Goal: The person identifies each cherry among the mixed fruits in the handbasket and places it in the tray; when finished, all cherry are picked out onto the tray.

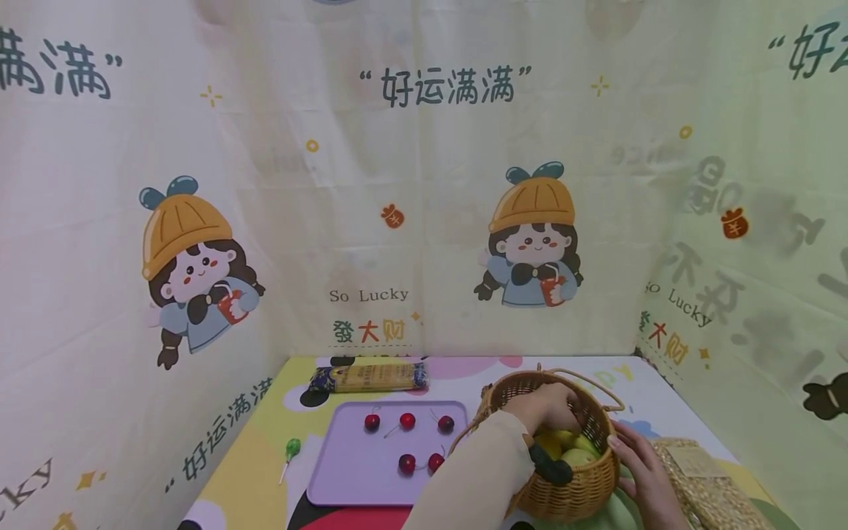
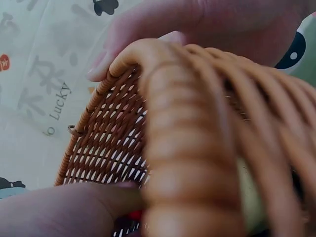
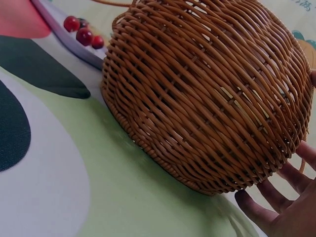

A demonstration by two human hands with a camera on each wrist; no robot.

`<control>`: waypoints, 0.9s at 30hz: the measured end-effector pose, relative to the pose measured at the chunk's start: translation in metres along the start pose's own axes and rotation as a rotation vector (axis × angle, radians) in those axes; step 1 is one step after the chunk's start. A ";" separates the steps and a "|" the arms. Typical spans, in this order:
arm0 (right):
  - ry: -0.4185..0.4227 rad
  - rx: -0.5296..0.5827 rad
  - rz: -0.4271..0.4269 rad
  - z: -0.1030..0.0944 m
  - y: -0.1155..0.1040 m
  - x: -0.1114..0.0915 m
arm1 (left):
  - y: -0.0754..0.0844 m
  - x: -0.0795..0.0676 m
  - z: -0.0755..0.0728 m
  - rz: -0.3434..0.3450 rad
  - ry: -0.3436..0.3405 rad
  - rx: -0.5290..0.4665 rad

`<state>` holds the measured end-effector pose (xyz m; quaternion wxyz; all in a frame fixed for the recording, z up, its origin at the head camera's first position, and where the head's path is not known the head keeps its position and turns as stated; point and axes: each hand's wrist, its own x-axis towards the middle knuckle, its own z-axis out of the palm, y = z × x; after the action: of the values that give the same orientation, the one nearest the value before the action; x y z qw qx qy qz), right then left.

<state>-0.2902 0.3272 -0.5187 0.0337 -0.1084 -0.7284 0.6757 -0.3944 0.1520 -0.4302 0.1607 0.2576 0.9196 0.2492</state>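
Note:
In the head view a brown wicker basket [image 1: 563, 493] stands at the right front, with yellow and green fruit [image 1: 579, 453] inside. My left hand [image 1: 546, 406] reaches over its rim and down into it; the fingertips are hidden there. The left wrist view has part of this hand [image 2: 69, 210] inside the basket, beside a bit of something red [image 2: 136, 215]; I cannot tell whether the fingers hold it. My right hand [image 1: 645, 471] rests on the basket's right outer side. Its spread fingers [image 3: 291, 177] touch the weave in the right wrist view.
Several cherries [image 1: 407, 421] lie on a purple tray [image 1: 351, 482] left of the basket. A green lollipop [image 1: 292, 447] is left of the tray, and a yellow packet [image 1: 374, 377] behind it. At the right lies a woven straw item [image 1: 705, 486]. Printed cloth walls [image 1: 424, 258] enclose the table.

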 end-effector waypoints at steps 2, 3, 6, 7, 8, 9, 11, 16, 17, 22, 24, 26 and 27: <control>-0.001 -0.003 0.003 0.001 0.000 0.000 | 0.000 -0.003 -0.001 -0.011 0.016 -0.044; -0.002 -0.005 0.003 0.002 0.000 0.000 | -0.001 -0.005 -0.002 -0.019 0.022 -0.067; -0.005 -0.002 0.007 0.002 -0.001 0.000 | -0.004 -0.010 -0.006 -0.032 0.036 -0.116; -0.005 -0.001 0.010 0.002 -0.001 0.000 | -0.005 -0.011 -0.008 -0.026 0.029 -0.128; -0.003 0.002 0.013 0.002 -0.001 0.000 | -0.006 -0.012 -0.011 -0.019 0.022 -0.140; -0.003 0.003 0.015 0.001 -0.001 -0.001 | -0.008 -0.013 -0.013 -0.004 0.011 -0.133; -0.004 0.004 0.018 0.001 0.000 -0.001 | -0.011 -0.014 -0.018 0.029 -0.016 -0.128; -0.007 -0.003 0.024 0.002 -0.001 0.000 | -0.018 -0.015 -0.029 0.107 -0.063 -0.120; -0.007 -0.004 0.027 0.002 -0.002 0.000 | -0.019 -0.016 -0.032 0.115 -0.064 -0.120; -0.009 -0.004 0.046 0.004 -0.003 0.001 | -0.023 -0.025 -0.038 0.151 -0.057 -0.130; -0.005 -0.002 0.050 0.003 -0.004 0.000 | -0.024 -0.028 -0.038 0.170 -0.057 -0.138; -0.004 -0.003 0.048 0.003 -0.004 0.000 | -0.025 -0.031 -0.038 0.186 -0.059 -0.147; -0.004 -0.004 0.047 0.003 -0.004 -0.001 | -0.026 -0.032 -0.038 0.197 -0.058 -0.140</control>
<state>-0.2908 0.3235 -0.5151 0.0163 -0.1240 -0.7270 0.6752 -0.3942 0.1007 -0.4071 0.1795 0.3419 0.8652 0.3198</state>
